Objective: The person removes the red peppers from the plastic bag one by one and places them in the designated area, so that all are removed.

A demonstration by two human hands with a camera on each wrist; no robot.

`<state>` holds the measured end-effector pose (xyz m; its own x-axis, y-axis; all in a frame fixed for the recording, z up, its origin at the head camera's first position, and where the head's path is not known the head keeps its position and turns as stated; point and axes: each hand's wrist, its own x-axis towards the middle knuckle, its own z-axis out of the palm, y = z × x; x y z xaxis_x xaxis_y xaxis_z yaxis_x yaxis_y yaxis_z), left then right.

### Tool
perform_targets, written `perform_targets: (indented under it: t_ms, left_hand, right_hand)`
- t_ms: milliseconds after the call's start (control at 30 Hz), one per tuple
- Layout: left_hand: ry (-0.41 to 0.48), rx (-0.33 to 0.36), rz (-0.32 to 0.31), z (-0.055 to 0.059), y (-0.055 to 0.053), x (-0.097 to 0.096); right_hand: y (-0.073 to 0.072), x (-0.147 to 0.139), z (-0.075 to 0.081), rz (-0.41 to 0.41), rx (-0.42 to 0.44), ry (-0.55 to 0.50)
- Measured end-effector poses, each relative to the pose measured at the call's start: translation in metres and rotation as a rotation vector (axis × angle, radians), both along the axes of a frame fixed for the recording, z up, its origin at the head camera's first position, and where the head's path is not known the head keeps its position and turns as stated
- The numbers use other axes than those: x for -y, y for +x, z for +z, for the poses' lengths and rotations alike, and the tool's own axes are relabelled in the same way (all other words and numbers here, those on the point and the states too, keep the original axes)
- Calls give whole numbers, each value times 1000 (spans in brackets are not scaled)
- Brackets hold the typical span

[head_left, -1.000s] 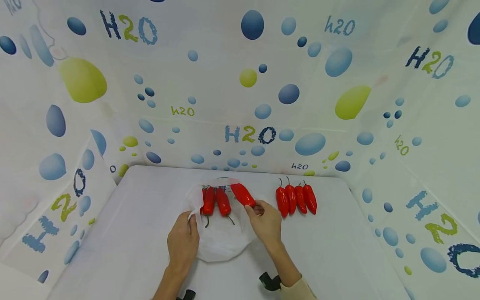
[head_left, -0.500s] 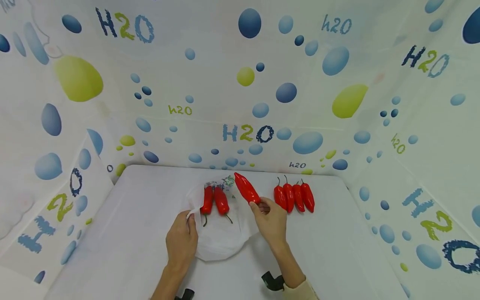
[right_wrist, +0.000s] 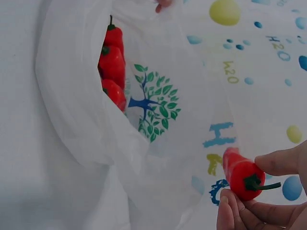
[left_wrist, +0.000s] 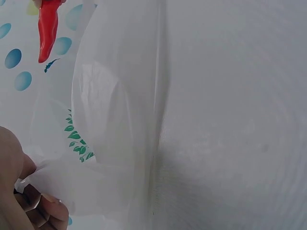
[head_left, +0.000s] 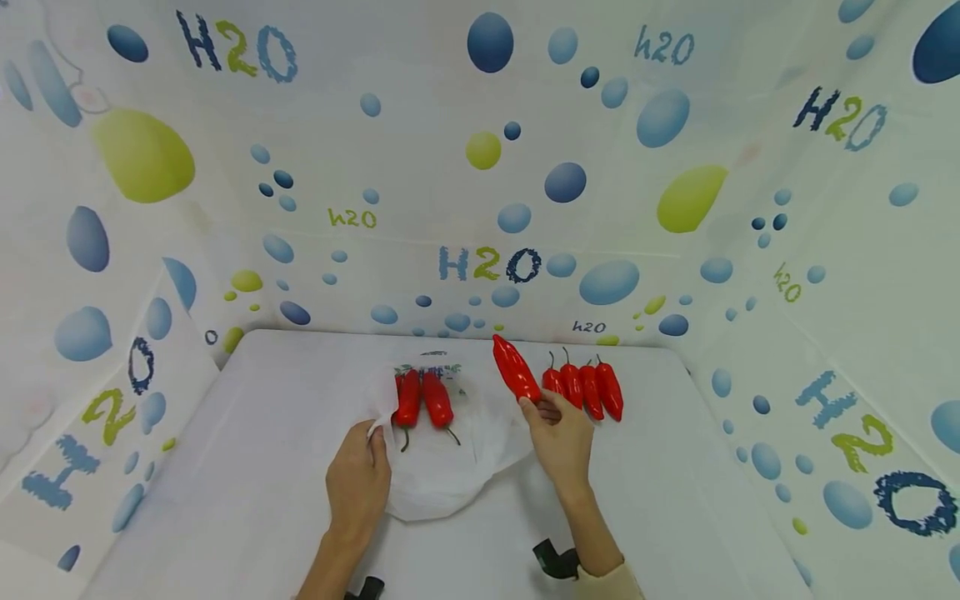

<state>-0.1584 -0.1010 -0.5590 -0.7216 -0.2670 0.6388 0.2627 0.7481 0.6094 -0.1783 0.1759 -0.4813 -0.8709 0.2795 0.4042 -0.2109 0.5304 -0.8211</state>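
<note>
"Is your light bright?"
"It's soft in your head view. Your red peppers [head_left: 610, 392] have tiny shiny spots, and a faint shadow lies on your table [head_left: 697, 500] beside your right arm [head_left: 594, 533]."
"And your wrist views?"
"Duller and grayer. In your left one, the bag [left_wrist: 98, 96] shines a little, and thin wavy lines show at the right."

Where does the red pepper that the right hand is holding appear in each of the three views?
Head: the held red pepper is slightly right of and below the centre.
Left wrist: the held red pepper is at the upper left, tip downward.
Right wrist: the held red pepper is at the lower right, green stem visible.
Shared landmark: the white bag.
</note>
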Motion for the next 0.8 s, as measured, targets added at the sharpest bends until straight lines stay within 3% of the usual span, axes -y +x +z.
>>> perform_targets:
  t_ms: [133,567,800]
  left_hand:
    - [8,0,-2,-1,0,1]
    - [20,3,3,0,0,1]
    - [21,10,12,1,0,1]
  right_hand:
    - [1,-10,-4,-28,-11,-9]
    - [9,-46,-21,-136,67,-34]
    - [15,-63,-29,-188,81,-3]
